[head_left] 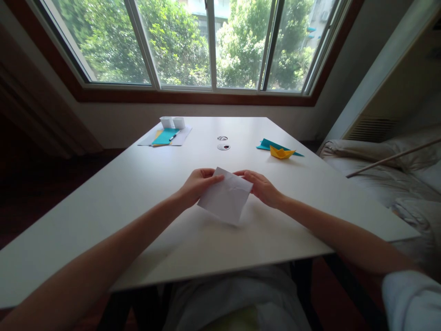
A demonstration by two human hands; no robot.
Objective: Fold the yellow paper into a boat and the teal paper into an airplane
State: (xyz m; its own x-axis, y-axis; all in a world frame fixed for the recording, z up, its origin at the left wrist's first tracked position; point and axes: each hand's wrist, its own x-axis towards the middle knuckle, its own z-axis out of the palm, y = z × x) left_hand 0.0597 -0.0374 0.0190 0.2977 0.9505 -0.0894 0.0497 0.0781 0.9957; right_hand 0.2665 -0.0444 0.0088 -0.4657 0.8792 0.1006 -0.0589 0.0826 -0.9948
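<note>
A folded white sheet of paper (226,197) is held just above the white table (138,184), tilted toward me. My left hand (198,185) pinches its upper left edge. My right hand (262,187) grips the upper right edge. Both hands meet near the sheet's top corner, at the middle of the table.
A yellow paper boat (281,152) lies on teal paper (267,144) at the far right. Far left are white and teal sheets (166,136) with a pen (173,135) and two small white boxes (172,122). Two round discs (223,146) lie mid-table. A bed (389,179) stands right.
</note>
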